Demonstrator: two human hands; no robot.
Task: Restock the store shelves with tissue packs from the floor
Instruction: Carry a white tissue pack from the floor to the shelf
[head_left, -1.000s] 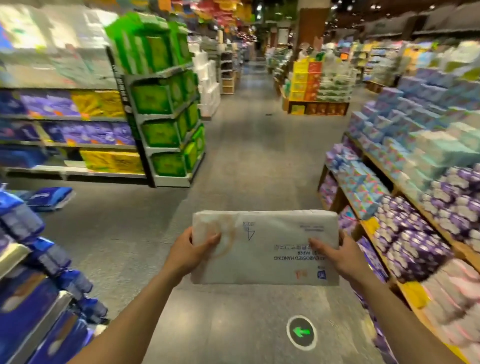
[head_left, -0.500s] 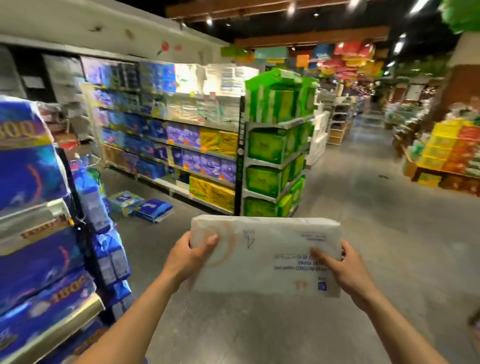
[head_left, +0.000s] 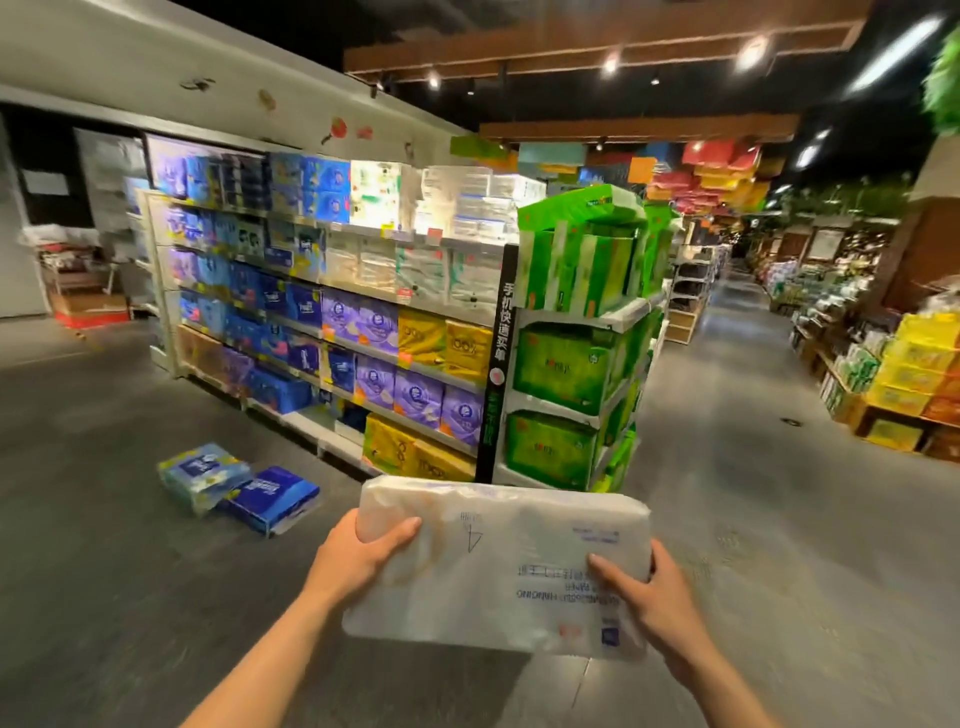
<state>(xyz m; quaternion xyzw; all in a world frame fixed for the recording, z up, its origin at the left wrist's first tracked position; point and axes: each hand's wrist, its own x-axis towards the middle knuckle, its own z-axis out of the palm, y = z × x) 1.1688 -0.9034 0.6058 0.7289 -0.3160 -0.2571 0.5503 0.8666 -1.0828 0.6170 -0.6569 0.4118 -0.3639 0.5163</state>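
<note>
Fingers (head_left: 395, 531) of left hand (head_left: 358, 558) and right hand (head_left: 660, 592) clamped on tissue pack (head_left: 493, 571) | flat rectangular slab, glossy white plastic wrap

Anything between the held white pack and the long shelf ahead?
Nothing visible in the direct line: bare floor lies between the white tissue pack and the shelf unit. A light blue pack and a dark blue pack lie on the floor left of that line.

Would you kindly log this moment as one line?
held: white tissue pack | left hand: grips left edge | right hand: grips right edge | floor: two blue packs
</note>
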